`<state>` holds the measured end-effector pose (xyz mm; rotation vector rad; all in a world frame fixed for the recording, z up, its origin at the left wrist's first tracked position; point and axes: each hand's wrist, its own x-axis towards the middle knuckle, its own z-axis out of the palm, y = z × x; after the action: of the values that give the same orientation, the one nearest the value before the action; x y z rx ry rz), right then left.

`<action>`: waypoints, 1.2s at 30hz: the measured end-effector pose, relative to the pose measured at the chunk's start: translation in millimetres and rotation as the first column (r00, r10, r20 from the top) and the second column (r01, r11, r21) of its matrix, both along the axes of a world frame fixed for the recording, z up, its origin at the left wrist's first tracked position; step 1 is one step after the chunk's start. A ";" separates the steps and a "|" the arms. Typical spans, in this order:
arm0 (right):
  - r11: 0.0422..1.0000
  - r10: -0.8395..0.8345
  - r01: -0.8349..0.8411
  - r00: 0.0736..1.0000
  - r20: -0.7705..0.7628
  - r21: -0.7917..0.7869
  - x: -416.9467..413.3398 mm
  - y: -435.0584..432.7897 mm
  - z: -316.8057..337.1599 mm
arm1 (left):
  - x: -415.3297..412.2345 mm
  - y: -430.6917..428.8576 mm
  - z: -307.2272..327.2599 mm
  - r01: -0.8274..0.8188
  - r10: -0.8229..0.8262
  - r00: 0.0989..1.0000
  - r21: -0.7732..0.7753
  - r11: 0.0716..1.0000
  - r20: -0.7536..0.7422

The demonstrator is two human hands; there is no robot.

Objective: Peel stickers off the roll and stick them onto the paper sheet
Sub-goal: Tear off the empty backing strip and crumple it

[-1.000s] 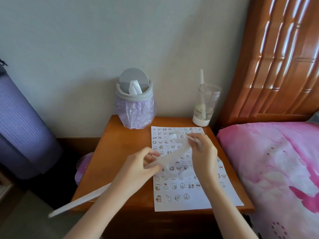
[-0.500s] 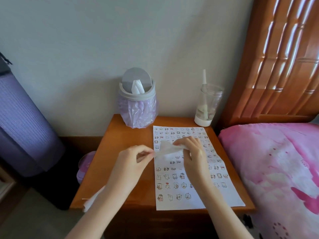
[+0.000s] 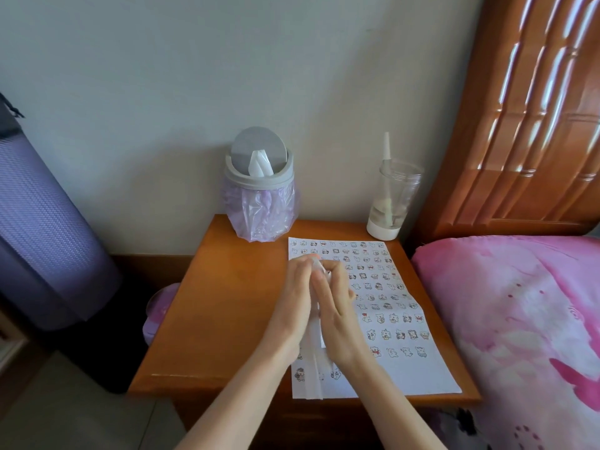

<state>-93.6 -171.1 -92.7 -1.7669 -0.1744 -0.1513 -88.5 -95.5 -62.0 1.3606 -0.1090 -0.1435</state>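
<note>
A white paper sheet (image 3: 435,378) covered with several rows of small cartoon stickers lies on the right half of the wooden bedside table (image 3: 220,303). My left hand (image 3: 292,306) and my right hand (image 3: 337,319) are held close together above the sheet's left part. Between them they hold the white sticker strip (image 3: 314,371). Its upper end is bunched at my fingertips, and its tail hangs down between my wrists to the table's front edge. Most of the strip is hidden by my hands.
A small grey bin (image 3: 259,186) with a purple bag stands at the back of the table, and a clear cup (image 3: 393,196) holding a white tube at the back right. A pink bed (image 3: 519,319) borders the right, and a purple rolled mat (image 3: 42,235) leans at the left.
My hands have come together over the sheet. The strip, stretched between them and trailing off to the left before, is now gathered between my hands and hangs toward the front edge.
</note>
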 end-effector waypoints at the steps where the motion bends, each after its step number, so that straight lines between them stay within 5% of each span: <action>1: 0.999 -0.012 0.012 1.000 -0.002 -0.038 0.7 0.3 0.3 | 1.7 3.1 2.9 0.023 -0.023 1.000 0.022 0.999 0.016; 6: 0.933 -0.048 0.109 0.982 0.182 -0.342 2.7 1.4 -2.4 | 12.7 15.3 -5.2 -0.008 0.016 0.999 0.202 0.979 -0.036; 10: 0.877 -0.047 0.166 0.963 0.264 -0.450 5.9 -0.5 -6.7 | 11.2 19.3 -10.7 -0.019 0.034 0.990 0.113 0.993 -0.137; 15: 0.946 0.009 0.039 0.989 0.145 -0.322 8.3 -4.3 -6.1 | 10.3 20.8 -5.3 -0.105 0.112 0.989 0.072 0.992 -0.097; 18: 0.995 0.092 -0.092 0.996 -0.014 -0.030 5.3 -9.7 2.4 | 9.6 22.3 -7.4 -0.181 0.174 0.983 0.206 0.962 0.053; 21: 0.976 0.204 -0.193 0.971 -0.122 0.097 0.7 -14.0 8.9 | 8.6 23.4 -6.9 -0.277 0.220 0.947 0.245 0.929 0.235; 28: 0.951 0.308 -0.306 0.947 -0.092 0.037 -7.4 -15.1 13.5 | 15.6 23.9 -6.7 -0.420 0.357 0.875 0.145 0.896 0.327; 36: 0.978 0.043 -0.014 0.990 0.136 -0.208 -1.0 -16.9 15.6 | 15.2 29.7 -17.5 -0.415 0.226 0.858 0.364 0.834 0.461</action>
<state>-94.6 -188.0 -77.0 -1.9610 -0.3270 -0.2439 -73.3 -65.8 -79.5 1.8456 -0.1917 0.4370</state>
